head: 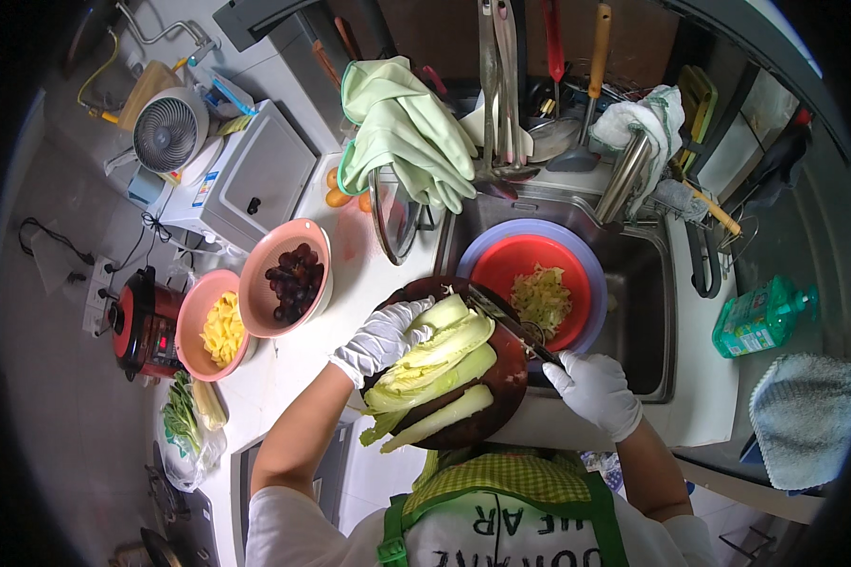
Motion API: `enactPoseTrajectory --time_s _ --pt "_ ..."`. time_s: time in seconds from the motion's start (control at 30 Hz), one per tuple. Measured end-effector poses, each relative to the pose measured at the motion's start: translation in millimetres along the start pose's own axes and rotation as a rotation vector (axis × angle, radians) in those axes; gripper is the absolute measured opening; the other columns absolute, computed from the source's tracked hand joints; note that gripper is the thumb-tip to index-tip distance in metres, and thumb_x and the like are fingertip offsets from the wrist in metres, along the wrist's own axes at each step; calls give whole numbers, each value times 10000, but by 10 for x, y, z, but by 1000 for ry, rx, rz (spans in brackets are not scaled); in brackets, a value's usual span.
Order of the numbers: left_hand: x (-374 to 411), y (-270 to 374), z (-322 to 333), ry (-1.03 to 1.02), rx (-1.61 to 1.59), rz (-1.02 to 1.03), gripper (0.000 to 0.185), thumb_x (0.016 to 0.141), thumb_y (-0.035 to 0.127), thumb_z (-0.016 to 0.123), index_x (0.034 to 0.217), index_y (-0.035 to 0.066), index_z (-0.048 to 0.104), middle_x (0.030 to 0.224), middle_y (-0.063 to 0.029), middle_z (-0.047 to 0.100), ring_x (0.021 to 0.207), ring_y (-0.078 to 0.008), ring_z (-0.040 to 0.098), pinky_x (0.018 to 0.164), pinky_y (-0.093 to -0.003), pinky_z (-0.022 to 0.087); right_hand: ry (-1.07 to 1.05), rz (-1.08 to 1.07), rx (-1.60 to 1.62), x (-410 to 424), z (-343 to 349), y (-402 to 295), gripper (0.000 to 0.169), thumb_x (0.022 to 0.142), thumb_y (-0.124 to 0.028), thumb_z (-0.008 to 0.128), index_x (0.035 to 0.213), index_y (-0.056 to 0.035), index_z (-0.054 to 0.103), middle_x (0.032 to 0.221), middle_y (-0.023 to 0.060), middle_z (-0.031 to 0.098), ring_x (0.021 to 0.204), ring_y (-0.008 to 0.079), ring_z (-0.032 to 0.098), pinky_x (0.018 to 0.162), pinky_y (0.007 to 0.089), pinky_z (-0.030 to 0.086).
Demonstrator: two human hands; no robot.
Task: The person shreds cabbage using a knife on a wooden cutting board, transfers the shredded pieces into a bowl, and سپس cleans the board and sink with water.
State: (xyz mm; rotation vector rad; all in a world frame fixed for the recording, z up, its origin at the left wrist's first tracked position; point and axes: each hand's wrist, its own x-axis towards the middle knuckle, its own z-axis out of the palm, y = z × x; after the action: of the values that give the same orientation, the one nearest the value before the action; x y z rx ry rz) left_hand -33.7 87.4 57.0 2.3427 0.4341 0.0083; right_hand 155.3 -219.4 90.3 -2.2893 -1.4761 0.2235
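Long pale green napa cabbage leaves (432, 361) lie stacked on a round dark wooden cutting board (507, 397), with one leaf apart near its lower edge. My left hand (390, 337), in a white glove, rests on the upper left of the stack, fingers curled. In my gloved right hand (596, 390) is the black handle of a kitchen knife (500, 312); its blade points up and left, beside the stack's right end. Cut cabbage pieces (541, 298) fill part of a red basin (489, 259) inside a blue basin (594, 283), over the sink.
Left of the board stand a pink colander (255, 283) of dark grapes and a pink bowl (191, 326) of yellow chunks. A glass lid (397, 227) stands behind. The metal sink (642, 319) is at right, with a green soap bottle (755, 319) beyond.
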Motion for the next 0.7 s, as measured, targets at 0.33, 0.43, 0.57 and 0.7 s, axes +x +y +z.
enactPoseTrajectory --time_s 0.33,0.43,0.57,0.7 --pt "-406 1142 14 -219 696 155 519 844 570 636 968 68 677 811 -81 624 794 -282 625 699 -426 476 -11 42 13 -4 -26 22 330 946 -346 588 858 -37 659 647 176 616 613 370 623 587 482 493" --pt "-735 952 591 -30 667 438 483 832 588 644 887 110 674 730 -55 609 701 -237 606 633 -369 476 14 26 1 -7 -26 8 334 947 -348 589 866 -32 662 647 177 616 614 371 625 587 482 493" --pt "-812 837 719 -78 314 304 334 892 408 666 899 75 645 690 -75 609 644 -253 616 603 -416 483 -14 50 18 -5 -61 -27 337 947 -347 590 874 -26 665 647 177 618 621 369 629 591 479 494" --pt "-712 954 403 35 -70 216 226 920 263 678 977 46 658 721 -137 641 623 -317 631 633 -465 499 -21 73 23 -14 -72 -6 337 948 -347 588 868 -28 659 653 180 620 627 371 629 603 483 493"
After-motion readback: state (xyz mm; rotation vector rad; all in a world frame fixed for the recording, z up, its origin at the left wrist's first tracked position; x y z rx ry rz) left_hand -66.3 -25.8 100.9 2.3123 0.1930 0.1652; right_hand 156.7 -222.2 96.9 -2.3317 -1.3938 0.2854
